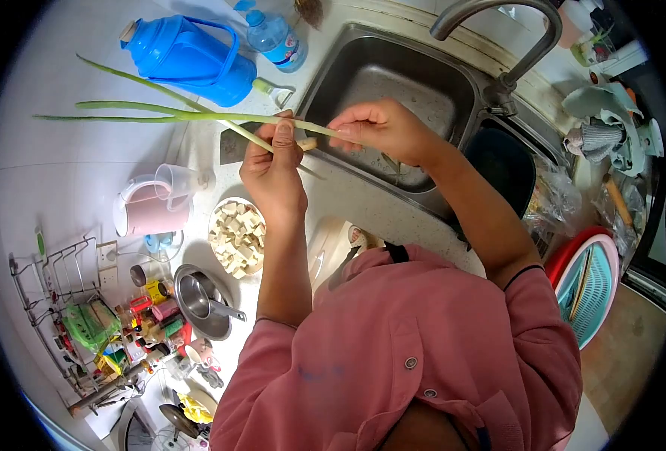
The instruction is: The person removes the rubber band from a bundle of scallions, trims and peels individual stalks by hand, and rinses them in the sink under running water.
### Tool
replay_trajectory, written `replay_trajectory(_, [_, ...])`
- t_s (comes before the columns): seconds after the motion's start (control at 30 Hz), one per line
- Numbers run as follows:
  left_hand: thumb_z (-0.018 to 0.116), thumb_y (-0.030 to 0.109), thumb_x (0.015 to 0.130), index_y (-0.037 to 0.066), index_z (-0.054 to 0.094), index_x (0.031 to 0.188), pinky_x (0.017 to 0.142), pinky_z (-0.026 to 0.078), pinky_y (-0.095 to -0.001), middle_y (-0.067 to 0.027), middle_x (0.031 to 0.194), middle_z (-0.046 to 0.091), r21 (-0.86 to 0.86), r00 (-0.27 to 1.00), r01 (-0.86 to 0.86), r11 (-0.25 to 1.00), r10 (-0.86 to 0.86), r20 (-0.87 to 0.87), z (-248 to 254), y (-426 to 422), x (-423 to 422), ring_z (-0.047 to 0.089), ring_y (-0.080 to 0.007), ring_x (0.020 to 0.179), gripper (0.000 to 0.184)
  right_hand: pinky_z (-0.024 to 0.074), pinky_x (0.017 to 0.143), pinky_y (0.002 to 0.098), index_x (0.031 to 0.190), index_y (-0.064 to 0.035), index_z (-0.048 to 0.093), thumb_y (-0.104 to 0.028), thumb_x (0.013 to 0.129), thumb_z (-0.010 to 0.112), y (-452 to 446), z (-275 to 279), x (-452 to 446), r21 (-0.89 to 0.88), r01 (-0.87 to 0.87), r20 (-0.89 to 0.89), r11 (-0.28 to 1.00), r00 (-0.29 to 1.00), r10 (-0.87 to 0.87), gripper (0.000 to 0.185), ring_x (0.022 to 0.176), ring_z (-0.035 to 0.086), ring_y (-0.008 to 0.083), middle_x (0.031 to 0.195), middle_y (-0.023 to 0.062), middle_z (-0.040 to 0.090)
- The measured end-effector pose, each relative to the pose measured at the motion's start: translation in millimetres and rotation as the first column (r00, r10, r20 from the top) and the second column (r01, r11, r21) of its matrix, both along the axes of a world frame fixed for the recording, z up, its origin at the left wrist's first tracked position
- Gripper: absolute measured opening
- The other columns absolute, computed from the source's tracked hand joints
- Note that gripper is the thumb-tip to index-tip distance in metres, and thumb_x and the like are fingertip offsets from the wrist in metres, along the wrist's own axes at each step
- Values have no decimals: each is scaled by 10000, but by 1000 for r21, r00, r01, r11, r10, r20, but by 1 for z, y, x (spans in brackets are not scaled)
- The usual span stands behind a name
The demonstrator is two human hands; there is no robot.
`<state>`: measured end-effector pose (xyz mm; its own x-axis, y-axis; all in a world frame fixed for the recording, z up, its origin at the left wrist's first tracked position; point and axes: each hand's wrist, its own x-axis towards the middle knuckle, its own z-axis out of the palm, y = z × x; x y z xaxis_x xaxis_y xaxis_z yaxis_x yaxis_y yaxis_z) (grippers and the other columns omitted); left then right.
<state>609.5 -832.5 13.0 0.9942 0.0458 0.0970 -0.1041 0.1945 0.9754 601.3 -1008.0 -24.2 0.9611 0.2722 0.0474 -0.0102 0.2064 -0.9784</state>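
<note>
My left hand (276, 169) is closed around green onions (197, 116), whose long green leaves reach out to the left over the counter. One stalk slants down across the others through the same grip. At the white end of a stalk, near the sink's edge, the fingertips of my right hand (385, 131) are pinched together on it. Behind my left hand lies what looks like a knife, with a dark flat blade (233, 147) and a wooden handle end (308, 143); my hand hides its middle. A white bowl (212, 239) of pale cubes, perhaps tofu, stands below my left wrist.
A steel sink (460, 98) with a curved faucet (502, 94) lies ahead. A blue thermos jug (190, 60), a plastic bottle (276, 45) and a peeler (279, 94) stand or lie beyond. Leftward are a pink kettle (152, 214), steel bowls (201, 301) and several seasoning jars.
</note>
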Motion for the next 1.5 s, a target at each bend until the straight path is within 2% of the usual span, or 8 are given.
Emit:
replay_trajectory(0.17, [592,141,935,-40,632,1037,487,313,-183,42,661,495,14,999,-3,1000,3,44,2,3,2,351,-25,532,212,482,637,227,1051,50,622,-151,943,553,-4,-5,2,24,-46,-55,999,997,47,239,718,608,110,864,82,666])
replay_trajectory(0.33, [594,120,930,-47,614,1044,494,264,-207,38,628,465,-12,999,-37,999,38,39,0,5,5,328,-33,527,203,483,648,230,1035,32,629,-157,924,591,-6,-4,-1,109,-40,-86,993,995,49,223,717,596,104,867,77,663])
replay_trajectory(0.43, [602,124,925,-42,616,1010,488,268,-208,34,623,464,-12,989,-136,991,136,50,-1,5,7,328,-35,517,187,480,669,226,1022,18,638,-153,890,641,-6,-3,-5,-153,6,136,988,991,15,216,731,586,92,867,64,664])
replay_trajectory(0.5, [607,128,923,-37,620,986,486,275,-206,33,620,461,-26,979,-187,982,189,81,2,6,9,333,-34,512,177,478,683,222,1008,13,644,-146,872,663,-9,0,-6,-110,-22,24,994,999,24,211,742,582,84,867,56,665])
replay_trajectory(0.77, [704,105,852,2,677,936,531,349,-176,-1,758,619,131,992,22,991,-6,-127,-7,-4,-5,474,-38,608,135,471,670,217,992,26,647,-164,896,627,-9,3,-2,-44,-40,-20,998,999,39,214,742,584,88,858,59,668])
replay_trajectory(1.13, [707,95,847,-4,675,976,559,371,-170,1,774,626,77,996,65,995,-59,-71,-6,-10,-7,494,-36,632,166,495,683,242,1010,28,598,-169,944,563,-16,1,-2,28,-71,-103,997,992,74,211,729,602,110,865,66,655])
replay_trajectory(1.43, [691,-5,823,-8,639,1041,733,468,-195,-24,900,670,92,989,132,987,-125,-83,-25,-18,-10,583,-51,792,224,537,630,250,1012,3,594,-168,944,563,-2,3,-7,-2,83,-44,997,996,-83,187,824,623,114,899,50,636])
replay_trajectory(1.5, [677,-10,832,-10,633,1050,745,469,-196,-29,909,673,54,990,116,992,-111,-83,-26,-19,-9,588,-54,801,223,542,748,274,1013,3,588,-148,951,537,1,1,-7,-15,180,41,983,983,-180,171,882,628,134,932,68,643])
